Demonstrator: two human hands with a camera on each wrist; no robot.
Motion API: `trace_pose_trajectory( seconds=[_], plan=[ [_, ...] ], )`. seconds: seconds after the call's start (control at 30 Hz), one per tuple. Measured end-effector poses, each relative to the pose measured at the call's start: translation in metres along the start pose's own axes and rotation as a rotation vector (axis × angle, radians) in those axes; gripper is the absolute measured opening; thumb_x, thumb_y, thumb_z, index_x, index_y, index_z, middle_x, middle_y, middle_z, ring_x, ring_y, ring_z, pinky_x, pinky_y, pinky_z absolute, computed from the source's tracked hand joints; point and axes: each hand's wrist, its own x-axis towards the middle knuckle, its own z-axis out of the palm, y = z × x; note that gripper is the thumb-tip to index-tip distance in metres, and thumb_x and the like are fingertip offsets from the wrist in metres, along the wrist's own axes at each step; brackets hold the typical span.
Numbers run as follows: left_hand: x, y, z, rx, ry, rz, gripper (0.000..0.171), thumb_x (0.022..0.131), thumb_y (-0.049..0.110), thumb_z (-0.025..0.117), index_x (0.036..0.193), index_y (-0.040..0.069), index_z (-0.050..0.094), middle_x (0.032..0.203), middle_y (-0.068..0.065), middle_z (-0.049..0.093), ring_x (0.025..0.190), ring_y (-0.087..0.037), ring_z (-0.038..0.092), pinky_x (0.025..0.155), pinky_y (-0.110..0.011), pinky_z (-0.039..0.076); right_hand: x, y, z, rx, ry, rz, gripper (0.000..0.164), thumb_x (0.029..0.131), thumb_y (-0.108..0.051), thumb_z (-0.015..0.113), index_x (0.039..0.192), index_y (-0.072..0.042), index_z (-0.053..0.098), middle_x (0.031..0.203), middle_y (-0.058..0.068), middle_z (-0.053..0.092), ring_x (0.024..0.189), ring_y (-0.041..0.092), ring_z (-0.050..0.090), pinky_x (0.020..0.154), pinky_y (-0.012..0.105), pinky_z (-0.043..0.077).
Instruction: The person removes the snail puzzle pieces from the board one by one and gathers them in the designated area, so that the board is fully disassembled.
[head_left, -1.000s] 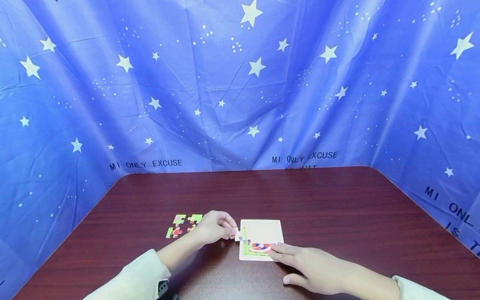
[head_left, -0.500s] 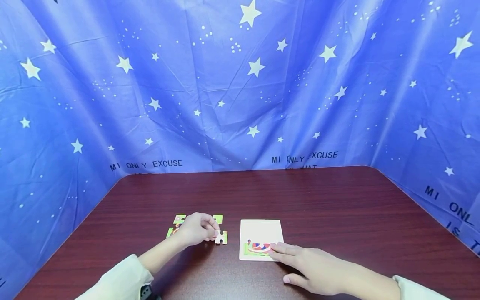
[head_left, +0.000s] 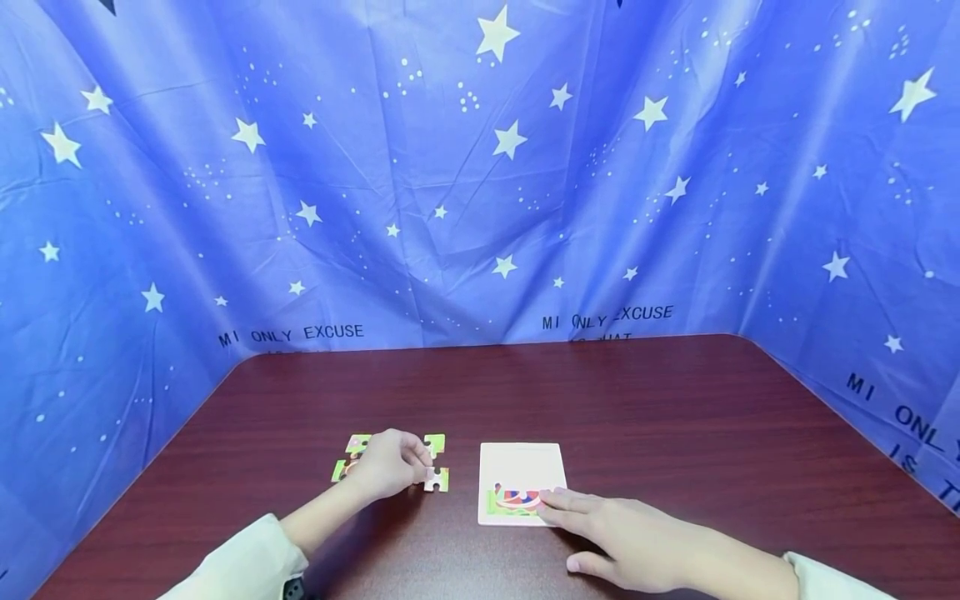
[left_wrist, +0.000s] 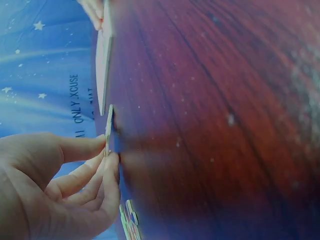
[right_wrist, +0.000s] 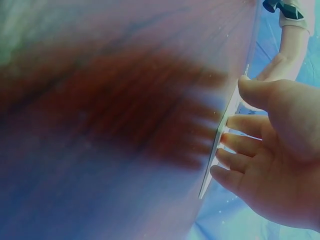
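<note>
Thumb and fingertips of my left hand (head_left: 392, 463) pinch a jigsaw piece (head_left: 437, 480), pale with a green edge, close over the table. The left wrist view shows this piece (left_wrist: 110, 120) edge-on between thumb and fingers. Several other jigsaw pieces (head_left: 359, 442), green and brightly coloured, lie around and partly behind this hand. To the right is a square white puzzle tray (head_left: 520, 460). A joined strip of picture (head_left: 510, 500), green, red and blue, fills its near part. My right hand (head_left: 630, 537) rests its fingertips on the tray's near right corner, fingers extended and thumb apart.
The dark red wood table (head_left: 637, 417) stretches beyond the tray and to both sides. A blue curtain (head_left: 450, 167) with white stars hangs behind the table and along its sides. A dark band (head_left: 294, 588) shows at the left cuff.
My left hand has carried the jigsaw piece leftward, from over the tray's left edge back beside the loose pieces. My right hand has stayed on the tray. The head view has tilted slightly.
</note>
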Motion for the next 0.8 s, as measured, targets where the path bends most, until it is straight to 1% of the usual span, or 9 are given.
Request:
trace_pose_trajectory(
  seconds=[0.13,0.3,0.53,0.8],
  plan=[
    [0.0,0.001,0.007,0.073,0.066,0.008,0.01,0.072,-0.001,0.071,0.069,0.008,0.067,0.061,0.0,0.066,0.055,-0.006,0.054,0.054,-0.021,0.044,-0.001,-0.001,0.0,0.007,-0.009,0.01,0.054,0.098,-0.047,0.047,0.144,-0.019,0.045,0.148,0.002,0.048,0.132,0.019,0.051,0.095,0.035,0.052],
    [-0.001,0.005,0.011,0.133,0.098,-0.018,0.012,0.073,-0.002,0.071,0.069,0.008,0.065,0.061,0.002,0.064,0.056,-0.007,0.054,0.052,-0.021,0.044,-0.001,-0.001,0.001,0.005,-0.002,-0.002,0.055,0.097,-0.047,0.049,0.144,-0.02,0.044,0.148,0.002,0.048,0.133,0.019,0.05,0.094,0.035,0.052],
    [0.0,0.007,0.011,0.157,0.109,-0.029,0.014,0.073,-0.001,0.072,0.067,0.009,0.065,0.06,0.002,0.064,0.056,-0.007,0.054,0.053,-0.021,0.043,0.0,0.0,0.0,0.008,-0.007,-0.007,0.055,0.097,-0.045,0.051,0.144,-0.018,0.045,0.148,0.003,0.048,0.133,0.02,0.05,0.095,0.035,0.052],
    [0.002,0.01,0.008,0.188,0.113,-0.02,0.015,0.072,-0.003,0.072,0.066,0.01,0.066,0.06,0.002,0.064,0.057,-0.007,0.054,0.053,-0.021,0.043,0.0,0.0,-0.001,0.008,-0.016,0.008,0.055,0.096,-0.045,0.051,0.144,-0.019,0.044,0.148,0.002,0.047,0.133,0.019,0.05,0.095,0.035,0.052]
  ],
)
